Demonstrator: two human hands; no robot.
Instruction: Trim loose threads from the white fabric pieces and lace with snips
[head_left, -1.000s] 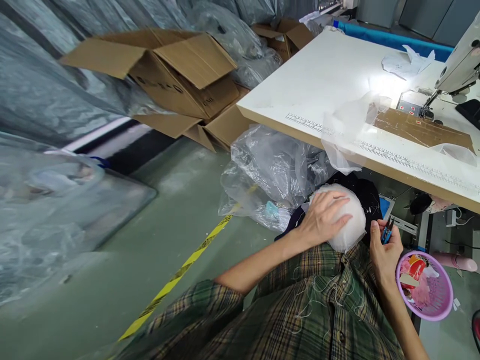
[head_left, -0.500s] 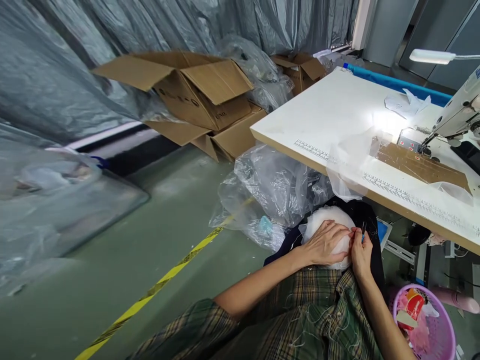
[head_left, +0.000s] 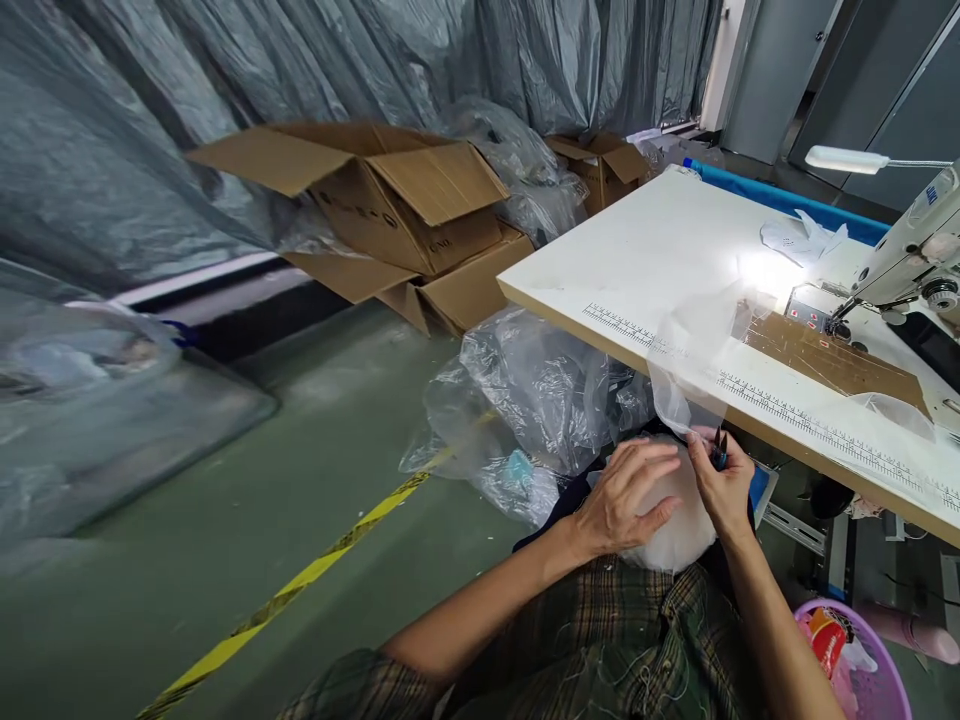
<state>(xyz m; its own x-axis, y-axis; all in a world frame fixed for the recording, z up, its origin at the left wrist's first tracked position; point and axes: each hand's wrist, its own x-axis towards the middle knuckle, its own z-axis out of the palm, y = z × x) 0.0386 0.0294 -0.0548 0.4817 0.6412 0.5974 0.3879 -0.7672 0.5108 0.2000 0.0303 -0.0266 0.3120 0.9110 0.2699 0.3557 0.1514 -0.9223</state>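
Note:
On my lap rests a rounded white piece of fabric (head_left: 679,520), puffed up like a dome. My left hand (head_left: 622,500) hovers at its left side with the fingers spread; whether it touches the fabric I cannot tell. My right hand (head_left: 721,485) is closed around small thread snips (head_left: 720,450), dark-tipped with some blue, pointing up. Its thumb and index finger come together at the lower edge of a sheer white fabric (head_left: 675,385) that hangs over the table edge. Whether they pinch that fabric is unclear.
A white sewing table (head_left: 622,250) carries a sewing machine (head_left: 911,245) and a brown board (head_left: 832,360). Clear plastic bags (head_left: 532,390) lie below its left corner. Open cardboard boxes (head_left: 405,220) stand behind. A purple basket (head_left: 874,690) sits at lower right.
My right hand has moved up from the white dome to the hanging sheer fabric, with the snips still in it. My left hand has lifted and spread its fingers. The view has shifted slightly.

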